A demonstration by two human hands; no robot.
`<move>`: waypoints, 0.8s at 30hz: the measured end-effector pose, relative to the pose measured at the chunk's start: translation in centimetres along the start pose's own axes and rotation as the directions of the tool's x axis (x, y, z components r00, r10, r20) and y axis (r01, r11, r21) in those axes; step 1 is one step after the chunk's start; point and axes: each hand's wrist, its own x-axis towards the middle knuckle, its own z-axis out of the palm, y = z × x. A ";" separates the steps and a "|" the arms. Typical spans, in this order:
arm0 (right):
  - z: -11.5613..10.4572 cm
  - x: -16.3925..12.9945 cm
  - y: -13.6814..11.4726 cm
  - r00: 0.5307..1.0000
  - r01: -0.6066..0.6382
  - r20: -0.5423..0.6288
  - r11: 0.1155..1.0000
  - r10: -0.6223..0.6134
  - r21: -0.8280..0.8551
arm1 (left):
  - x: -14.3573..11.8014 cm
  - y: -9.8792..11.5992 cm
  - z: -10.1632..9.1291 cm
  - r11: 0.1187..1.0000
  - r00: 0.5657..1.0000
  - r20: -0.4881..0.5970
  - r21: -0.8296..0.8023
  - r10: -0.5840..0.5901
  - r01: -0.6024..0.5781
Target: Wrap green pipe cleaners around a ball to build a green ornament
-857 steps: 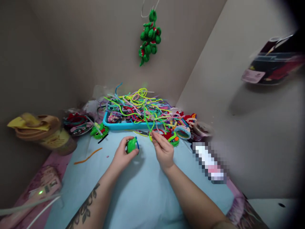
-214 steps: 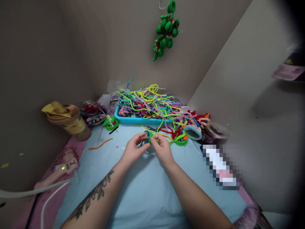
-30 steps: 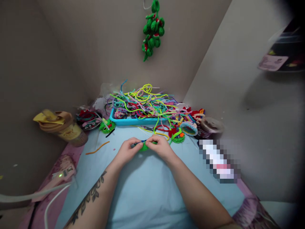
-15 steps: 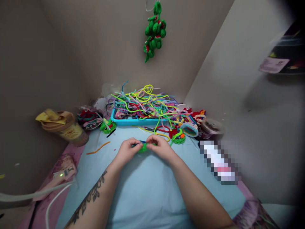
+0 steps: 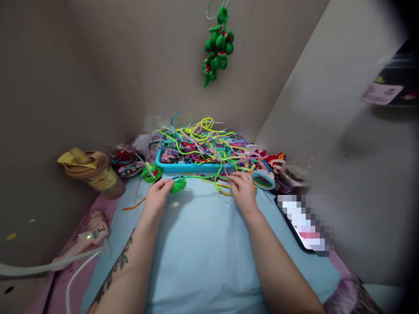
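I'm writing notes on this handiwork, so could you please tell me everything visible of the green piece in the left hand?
The green piece is small, rounded and fuzzy-looking, with dark blue along its top edge. The left hand pinches its left end, hiding part of it. It appears held above the light blue cloth. A green strand runs nearly level from its upper side to the right hand. Finer detail is too small to tell.
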 end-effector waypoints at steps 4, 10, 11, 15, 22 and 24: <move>0.4 -0.2 -1.3 0.996 -0.092 0.011 0.987 0.091 0.135 | -1.0 0.0 1.1 0.997 0.996 0.074 0.066 -0.039 0.034; 1.1 -1.0 -4.5 0.909 -0.414 0.273 0.623 0.314 0.664 | -2.7 0.1 2.9 0.993 0.943 0.315 0.089 -0.106 0.082; 1.2 -1.2 -4.9 0.903 -0.425 0.287 0.578 0.319 0.696 | -2.8 0.1 3.1 0.992 0.933 0.342 0.092 -0.108 0.082; 1.5 -1.6 -5.7 0.933 -0.360 0.278 0.645 0.230 0.674 | -3.3 0.0 3.5 0.989 0.906 0.403 0.119 -0.128 0.087; 1.1 -1.8 -5.7 0.982 -0.176 0.161 0.807 0.102 0.564 | -3.3 -0.1 3.5 0.996 0.914 0.403 0.092 -0.043 0.007; 1.1 -1.8 -5.8 0.979 -0.181 0.178 0.813 0.096 0.553 | -3.3 -0.1 3.5 0.998 0.913 0.407 0.066 -0.037 0.010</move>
